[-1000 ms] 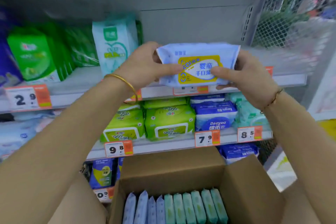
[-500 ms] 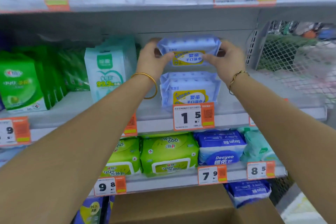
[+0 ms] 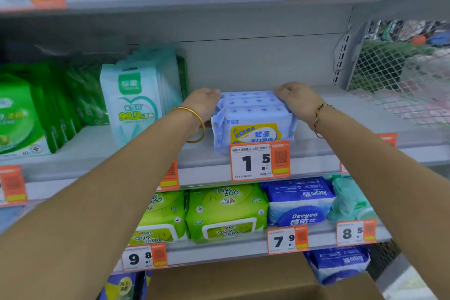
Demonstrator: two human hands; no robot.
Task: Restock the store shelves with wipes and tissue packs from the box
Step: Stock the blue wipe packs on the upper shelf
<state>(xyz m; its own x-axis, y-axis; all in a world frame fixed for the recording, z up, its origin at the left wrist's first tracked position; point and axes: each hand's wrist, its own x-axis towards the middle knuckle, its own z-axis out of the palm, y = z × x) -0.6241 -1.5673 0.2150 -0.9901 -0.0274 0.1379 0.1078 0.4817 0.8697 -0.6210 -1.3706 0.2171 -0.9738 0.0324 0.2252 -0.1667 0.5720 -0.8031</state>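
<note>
Three blue wipes packs (image 3: 253, 126) upright on shelf (image 3: 341, 143); left hand (image 3: 204, 102), right hand (image 3: 297, 97) grip rearmost pack's ends.

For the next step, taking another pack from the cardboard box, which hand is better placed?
Probably the right hand, narrowly. It and the left hand hold the ends of the blue wipes packs, but the cardboard box lies below, more toward the right arm.
</note>
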